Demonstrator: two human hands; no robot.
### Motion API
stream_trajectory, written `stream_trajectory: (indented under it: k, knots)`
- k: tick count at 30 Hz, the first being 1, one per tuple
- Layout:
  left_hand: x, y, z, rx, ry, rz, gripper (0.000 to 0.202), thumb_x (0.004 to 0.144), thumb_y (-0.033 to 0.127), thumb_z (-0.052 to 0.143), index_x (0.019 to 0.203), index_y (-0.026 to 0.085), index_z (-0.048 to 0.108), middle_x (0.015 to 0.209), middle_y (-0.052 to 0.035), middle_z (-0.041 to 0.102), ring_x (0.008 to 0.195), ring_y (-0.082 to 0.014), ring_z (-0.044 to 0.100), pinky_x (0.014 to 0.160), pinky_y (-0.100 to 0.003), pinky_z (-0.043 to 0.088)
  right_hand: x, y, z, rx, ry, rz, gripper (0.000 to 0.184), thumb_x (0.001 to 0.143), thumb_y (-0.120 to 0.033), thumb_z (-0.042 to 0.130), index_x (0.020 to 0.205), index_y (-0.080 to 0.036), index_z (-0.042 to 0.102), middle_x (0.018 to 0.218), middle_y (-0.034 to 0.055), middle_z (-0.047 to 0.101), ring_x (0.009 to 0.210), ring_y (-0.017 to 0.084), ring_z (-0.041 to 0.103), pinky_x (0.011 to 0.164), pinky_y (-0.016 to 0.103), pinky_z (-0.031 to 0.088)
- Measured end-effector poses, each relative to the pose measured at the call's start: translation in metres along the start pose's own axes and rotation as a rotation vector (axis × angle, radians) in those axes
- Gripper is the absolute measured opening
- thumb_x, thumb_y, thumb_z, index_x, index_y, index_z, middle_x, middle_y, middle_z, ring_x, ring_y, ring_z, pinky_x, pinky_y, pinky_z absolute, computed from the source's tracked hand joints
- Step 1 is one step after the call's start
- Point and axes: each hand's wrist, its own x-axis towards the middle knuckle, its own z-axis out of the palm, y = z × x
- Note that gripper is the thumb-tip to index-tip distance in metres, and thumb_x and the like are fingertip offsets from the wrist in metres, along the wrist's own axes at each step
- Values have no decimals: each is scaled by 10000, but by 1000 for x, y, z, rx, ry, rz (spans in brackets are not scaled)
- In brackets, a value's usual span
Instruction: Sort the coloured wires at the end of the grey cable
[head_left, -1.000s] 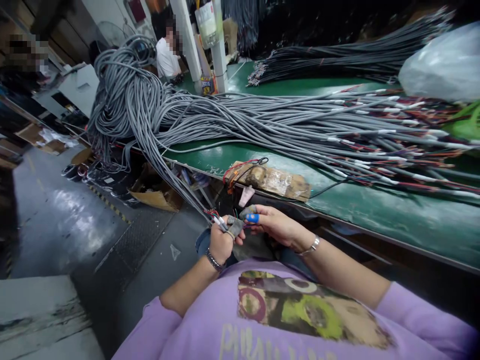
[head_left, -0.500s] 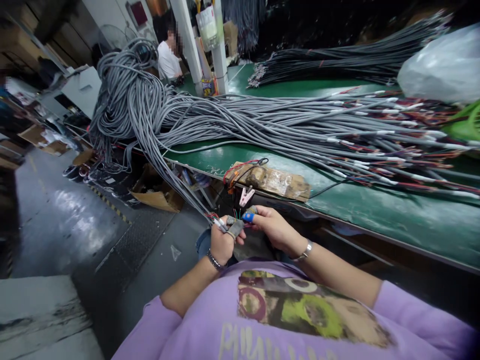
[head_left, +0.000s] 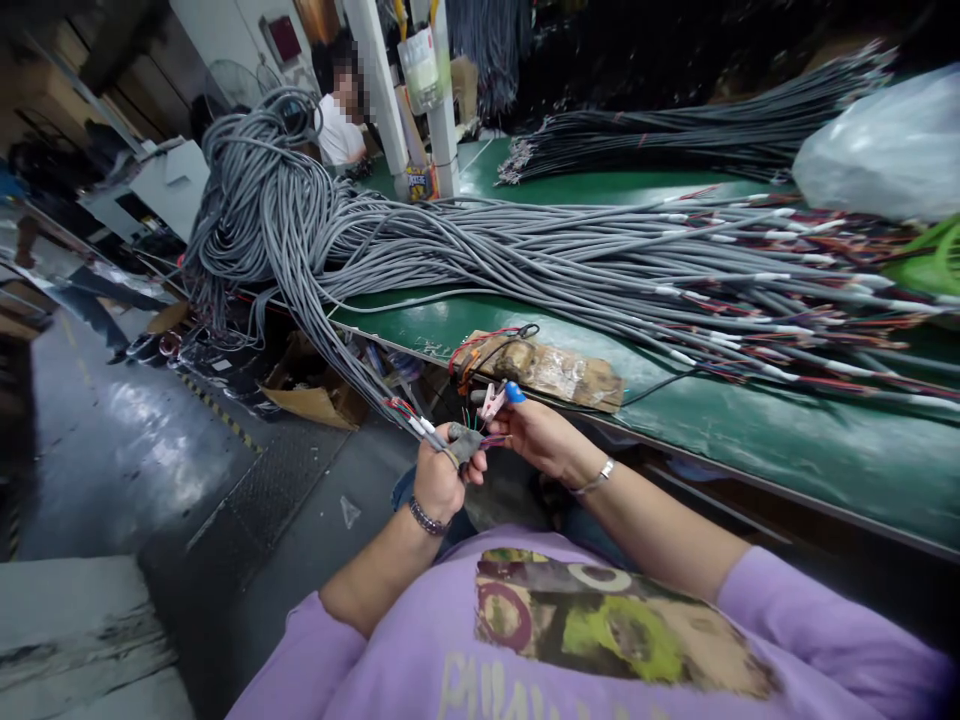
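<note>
My left hand (head_left: 442, 480), its fingertips covered in grey tape, is closed round the ends of several grey cables (head_left: 360, 372). Thin coloured wires (head_left: 496, 440) fan out past its thumb towards my right hand. My right hand (head_left: 544, 437), with blue tape on one fingertip, is closed at a pale pink spring clip (head_left: 491, 403); part of its grip is hidden. Just behind the clip, a wooden board (head_left: 551, 373) with clear tape and red and black leads lies at the bench edge.
A big heap of grey cables (head_left: 450, 235) spreads over the green bench (head_left: 750, 430), stripped ends to the right. Behind it lie a black cable bundle (head_left: 660, 135) and a plastic bag (head_left: 885, 145). An open cardboard box (head_left: 315, 385) sits below. A person (head_left: 341, 125) sits beyond the post.
My right hand has moved from the wires beside my left thumb up to the pink clip, its blue-taped fingertip now raised. My left hand still holds the cables, having shifted slightly left.
</note>
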Motion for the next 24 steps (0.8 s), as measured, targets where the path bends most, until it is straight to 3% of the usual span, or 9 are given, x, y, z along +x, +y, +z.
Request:
stream_trajectory:
  k: [5,8,19,24]
  knots:
    - [4,-3,3,22,-9,-49,300,636,385,715,620,152,527,460,20,574,307,-60,448,311,-166,288,7,6,2,51,-35,-87,378,685,-530,705,767,-164,661,594,-14,576,544,98,495,539,233,430]
    - [6,-6,3,43,-14,-56,281,649,372,700,614,151,531,459,15,578,307,-61,454,311,-165,267,10,9,3,90,25,-124,363,646,-506,745,702,-160,650,621,-8,596,560,92,500,549,224,422]
    - [-1,-5,1,57,7,-16,288,679,378,692,608,151,529,468,21,572,311,-58,445,312,-170,265,2,7,-1,150,60,1,414,800,-581,545,803,-177,633,711,25,638,595,120,558,561,253,462]
    - [-9,-9,1,81,33,50,271,701,378,683,649,152,542,502,21,587,343,-61,466,339,-176,298,-2,4,0,92,11,-16,281,785,-458,632,802,-178,633,688,10,619,600,110,545,562,230,465]
